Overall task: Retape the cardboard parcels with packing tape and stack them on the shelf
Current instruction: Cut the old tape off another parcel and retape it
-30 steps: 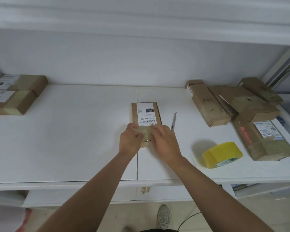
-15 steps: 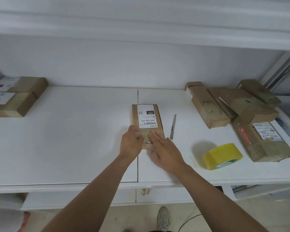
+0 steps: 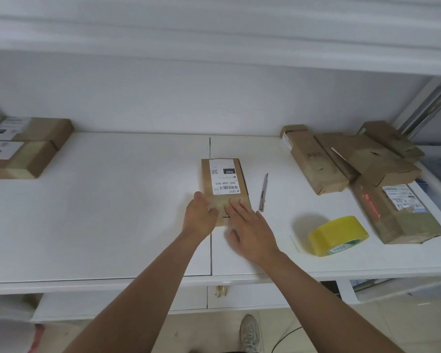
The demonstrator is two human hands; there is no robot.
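A small cardboard parcel with a white shipping label lies flat in the middle of the white shelf. My left hand rests against its near left corner, fingers loosely bent. My right hand lies flat with straight fingers on the parcel's taped near end. A yellow roll of packing tape stands on the shelf to the right of my hands. A slim utility knife lies just right of the parcel.
Several cardboard parcels are heaped at the right end of the shelf. Two taped parcels sit at the far left. An upper shelf board overhangs the work surface. Below the front edge are drawers and the floor.
My right hand has flattened and slid back toward me over the parcel's near end. My left hand stays at the near left corner. The parcel has not moved.
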